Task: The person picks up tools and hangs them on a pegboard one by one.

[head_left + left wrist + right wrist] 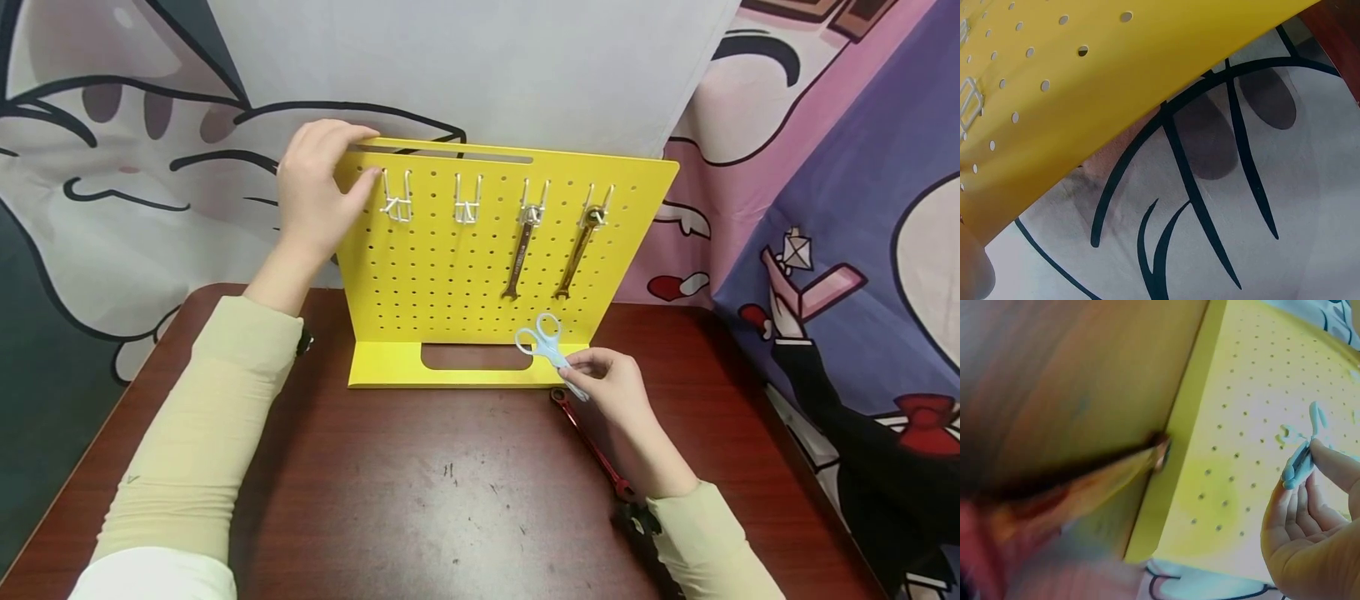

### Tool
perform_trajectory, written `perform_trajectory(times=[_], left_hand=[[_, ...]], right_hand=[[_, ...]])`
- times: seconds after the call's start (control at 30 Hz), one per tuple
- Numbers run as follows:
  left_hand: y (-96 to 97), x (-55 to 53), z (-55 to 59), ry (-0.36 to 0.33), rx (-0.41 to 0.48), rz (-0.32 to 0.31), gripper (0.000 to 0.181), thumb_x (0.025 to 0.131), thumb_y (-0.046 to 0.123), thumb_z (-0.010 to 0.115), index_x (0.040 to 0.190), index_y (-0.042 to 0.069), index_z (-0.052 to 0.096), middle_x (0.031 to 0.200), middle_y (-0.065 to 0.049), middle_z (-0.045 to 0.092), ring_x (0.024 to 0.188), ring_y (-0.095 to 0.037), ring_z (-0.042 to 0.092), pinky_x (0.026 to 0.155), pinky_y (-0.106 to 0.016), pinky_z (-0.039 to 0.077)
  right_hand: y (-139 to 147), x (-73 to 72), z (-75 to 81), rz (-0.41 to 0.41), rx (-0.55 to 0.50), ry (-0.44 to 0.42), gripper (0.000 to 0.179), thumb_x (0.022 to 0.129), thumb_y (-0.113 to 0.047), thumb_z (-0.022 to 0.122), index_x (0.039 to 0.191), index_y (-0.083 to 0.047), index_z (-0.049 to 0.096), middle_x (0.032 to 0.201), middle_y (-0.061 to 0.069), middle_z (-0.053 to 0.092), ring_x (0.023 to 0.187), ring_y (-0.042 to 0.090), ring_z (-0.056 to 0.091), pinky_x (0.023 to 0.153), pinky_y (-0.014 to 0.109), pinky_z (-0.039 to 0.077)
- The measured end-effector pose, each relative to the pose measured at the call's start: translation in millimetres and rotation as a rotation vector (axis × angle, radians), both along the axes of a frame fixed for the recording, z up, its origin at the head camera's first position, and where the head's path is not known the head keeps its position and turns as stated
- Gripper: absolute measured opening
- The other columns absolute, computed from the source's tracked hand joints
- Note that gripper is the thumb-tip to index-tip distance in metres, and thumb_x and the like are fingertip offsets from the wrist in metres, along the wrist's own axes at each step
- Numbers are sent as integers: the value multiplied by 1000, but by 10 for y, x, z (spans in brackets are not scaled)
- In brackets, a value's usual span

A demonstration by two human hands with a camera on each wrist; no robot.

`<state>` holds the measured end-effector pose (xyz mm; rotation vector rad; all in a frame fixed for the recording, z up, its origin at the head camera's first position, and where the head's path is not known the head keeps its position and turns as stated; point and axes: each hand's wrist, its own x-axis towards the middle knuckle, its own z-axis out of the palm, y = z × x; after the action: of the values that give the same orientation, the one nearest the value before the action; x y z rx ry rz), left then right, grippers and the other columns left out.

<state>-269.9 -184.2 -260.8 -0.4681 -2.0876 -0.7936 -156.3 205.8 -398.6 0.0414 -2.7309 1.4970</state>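
My left hand [315, 183] grips the upper left corner of a yellow pegboard [472, 287], thumb on the front face and fingers over the top edge. In the left wrist view, only a fingertip [974, 269] shows beside the board. My right hand [611, 387] pinches light blue scissors [551, 348] near their blade end, handle loops up, in front of the board's lower right. In the right wrist view, the scissors [1300, 464] sit between thumb and fingers. Two wrenches [520, 258] hang from the right-hand hooks; the two left hooks [467, 210] carry nothing.
A red wrench [592, 450] lies on the dark wooden table [420, 492], under and left of my right forearm, its far end by the board's base [386, 367]. Cartoon-printed cloth [195, 208] stands close behind and to the sides.
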Motion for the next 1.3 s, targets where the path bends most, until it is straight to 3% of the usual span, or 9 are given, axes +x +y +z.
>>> perform_trajectory(times=[0.27, 0.43, 0.67, 0.87, 1.1, 1.3], left_hand=[[6, 8, 5, 2, 16, -3, 31, 97, 8, 75, 128, 3, 74, 126, -17, 74, 127, -34, 61, 118, -39, 44], [15, 8, 6, 2, 15, -5, 31, 97, 8, 74, 127, 3, 74, 126, -17, 74, 127, -34, 61, 117, -40, 44], [32, 26, 14, -12, 23, 4, 31, 97, 8, 75, 128, 4, 74, 126, -16, 74, 128, -33, 61, 117, -39, 44], [20, 35, 18, -15, 14, 3, 31, 98, 9, 74, 128, 3, 74, 127, -17, 74, 128, -34, 61, 117, -40, 44], [6, 28, 15, -14, 8, 1, 31, 99, 10, 73, 129, 3, 73, 127, -17, 74, 129, -34, 60, 118, -40, 43], [18, 34, 24, -18, 26, -1, 30, 98, 9, 74, 128, 4, 74, 126, -16, 74, 128, -33, 61, 118, -39, 44]], right_hand=[[-313, -14, 110, 6, -168, -11, 23, 91, -6, 82, 108, 8, 77, 86, 5, 79, 68, 0, 68, 60, 23, 60], [-514, -23, 193, -2, -259, 18, 23, 90, -6, 83, 108, 7, 77, 84, -3, 79, 71, 1, 71, 68, 18, 58], [-741, -58, 322, -12, -405, 58, 22, 91, -3, 81, 110, 7, 77, 80, -14, 76, 75, 2, 71, 70, 20, 56], [-883, -122, 456, -8, -506, 70, 20, 92, -6, 81, 109, 3, 78, 78, -14, 76, 73, 6, 69, 66, 22, 53], [-1041, -203, 626, -24, -640, 95, 12, 92, -3, 79, 104, -4, 81, 80, -13, 78, 78, 5, 72, 79, 23, 57], [-1202, -278, 732, -39, -713, 129, 12, 92, -1, 79, 104, -2, 80, 83, -11, 78, 80, 6, 73, 82, 23, 58]])
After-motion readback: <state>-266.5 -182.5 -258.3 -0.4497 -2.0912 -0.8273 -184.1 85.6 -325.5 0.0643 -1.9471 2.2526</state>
